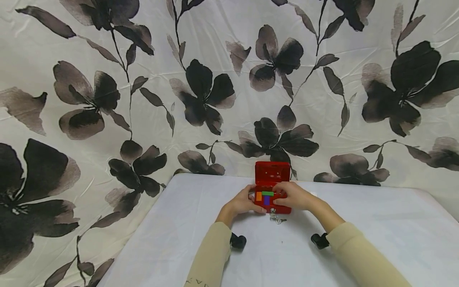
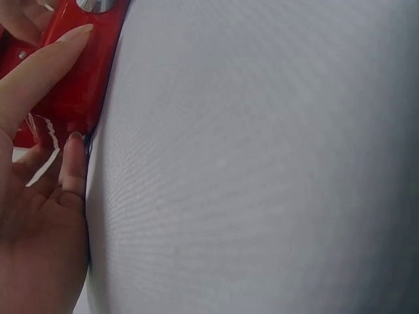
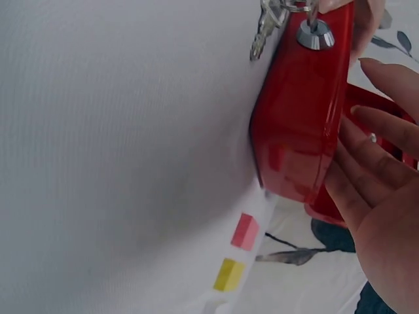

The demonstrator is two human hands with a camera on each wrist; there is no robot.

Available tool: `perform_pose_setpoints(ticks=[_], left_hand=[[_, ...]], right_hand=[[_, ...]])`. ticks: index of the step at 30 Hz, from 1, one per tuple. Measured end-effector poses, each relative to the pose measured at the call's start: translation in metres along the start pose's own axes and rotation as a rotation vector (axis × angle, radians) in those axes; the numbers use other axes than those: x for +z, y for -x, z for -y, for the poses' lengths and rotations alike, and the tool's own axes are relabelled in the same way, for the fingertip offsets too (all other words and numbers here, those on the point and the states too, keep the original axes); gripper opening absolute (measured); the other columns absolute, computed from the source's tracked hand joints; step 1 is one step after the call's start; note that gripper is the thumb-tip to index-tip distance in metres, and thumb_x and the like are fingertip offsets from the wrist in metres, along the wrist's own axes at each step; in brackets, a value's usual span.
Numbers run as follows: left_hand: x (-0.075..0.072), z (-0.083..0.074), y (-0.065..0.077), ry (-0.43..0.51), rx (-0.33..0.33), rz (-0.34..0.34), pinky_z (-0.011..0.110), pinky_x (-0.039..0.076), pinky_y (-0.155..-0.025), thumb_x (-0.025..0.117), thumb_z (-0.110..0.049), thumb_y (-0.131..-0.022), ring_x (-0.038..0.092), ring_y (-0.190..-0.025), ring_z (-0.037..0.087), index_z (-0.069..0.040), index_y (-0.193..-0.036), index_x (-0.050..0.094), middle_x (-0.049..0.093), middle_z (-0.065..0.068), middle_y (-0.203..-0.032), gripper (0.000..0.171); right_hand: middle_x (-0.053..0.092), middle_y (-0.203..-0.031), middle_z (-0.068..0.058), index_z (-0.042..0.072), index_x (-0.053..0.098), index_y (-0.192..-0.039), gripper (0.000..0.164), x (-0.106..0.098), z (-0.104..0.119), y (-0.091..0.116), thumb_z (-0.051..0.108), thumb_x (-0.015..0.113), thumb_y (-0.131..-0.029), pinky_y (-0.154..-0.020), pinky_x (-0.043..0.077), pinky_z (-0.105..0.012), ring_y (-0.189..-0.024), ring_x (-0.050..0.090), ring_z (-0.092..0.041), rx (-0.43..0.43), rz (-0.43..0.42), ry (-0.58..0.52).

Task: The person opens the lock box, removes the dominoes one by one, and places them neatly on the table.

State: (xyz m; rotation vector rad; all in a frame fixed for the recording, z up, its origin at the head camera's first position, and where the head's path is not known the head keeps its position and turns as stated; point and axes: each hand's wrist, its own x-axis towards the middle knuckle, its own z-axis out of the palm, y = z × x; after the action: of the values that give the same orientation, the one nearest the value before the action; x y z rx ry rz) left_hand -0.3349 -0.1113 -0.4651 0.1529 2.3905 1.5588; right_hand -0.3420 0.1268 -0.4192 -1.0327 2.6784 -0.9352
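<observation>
From the head view, the red box (image 1: 284, 210) stands on the white-covered table (image 1: 161, 239) near its far edge, its lid (image 1: 272, 169) raised at the back. Your left hand (image 1: 244, 201) grips the box's left side, while your right hand (image 1: 295, 195) reaches over its right side. Between them, inside the box, you have an orange block (image 1: 259, 196) on the left, a green block (image 1: 267, 193) lying crosswise and a purple block (image 1: 267, 200) just in front of it. Keys (image 1: 278, 220) hang at the front. A flowered cloth (image 1: 204, 91) forms the backdrop.

In the left wrist view, your left thumb lies along the front wall, with the other fingers round the side; the lock (image 2: 95, 5) is partly cut off above.

In the right wrist view, your right fingers are loosely extended by the open top, thumb and forefinger apart; some fingertips are hidden behind the wall. On the table beyond the box's side sit a pink block (image 3: 245, 231) and a yellow block (image 3: 228, 275).
</observation>
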Motion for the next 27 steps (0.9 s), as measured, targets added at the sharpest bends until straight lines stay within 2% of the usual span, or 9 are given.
perform_pose_setpoints(ticks=[4, 13, 27], left_hand=[[0.000, -0.001, 0.000, 0.009, 0.009, 0.006, 0.050, 0.044, -0.108, 0.092, -0.021, -0.077, 0.052, -0.106, 0.025, -0.014, -0.153, 0.039, 0.056, 0.009, -0.108, 0.094], [0.000, 0.000, 0.001, -0.008, 0.012, 0.012, 0.048, 0.047, -0.105, 0.092, -0.021, -0.077, 0.052, -0.105, 0.024, -0.014, -0.154, 0.038, 0.055, 0.009, -0.109, 0.094], [-0.002, 0.002, -0.001, -0.008, 0.011, 0.011, 0.046, 0.048, -0.100, 0.093, -0.022, -0.076, 0.051, -0.103, 0.024, -0.015, -0.153, 0.040, 0.054, 0.009, -0.106, 0.094]], right_hand=[[0.072, -0.111, -0.014, -0.004, 0.066, -0.122, 0.039, 0.006, 0.001, -0.005, 0.014, 0.079, -0.090, -0.092, 0.058, -0.046, -0.099, 0.066, -0.027, 0.033, 0.003, -0.006], [0.073, -0.103, -0.012, -0.006, 0.068, -0.119, 0.037, 0.014, -0.003, -0.015, 0.011, 0.080, -0.088, -0.089, 0.060, -0.043, -0.090, 0.067, -0.021, 0.069, 0.004, -0.012], [0.074, -0.099, -0.007, 0.001, 0.073, -0.116, 0.034, 0.023, -0.002, -0.025, 0.014, 0.084, -0.086, -0.094, 0.058, -0.042, -0.086, 0.064, -0.017, 0.144, -0.015, -0.005]])
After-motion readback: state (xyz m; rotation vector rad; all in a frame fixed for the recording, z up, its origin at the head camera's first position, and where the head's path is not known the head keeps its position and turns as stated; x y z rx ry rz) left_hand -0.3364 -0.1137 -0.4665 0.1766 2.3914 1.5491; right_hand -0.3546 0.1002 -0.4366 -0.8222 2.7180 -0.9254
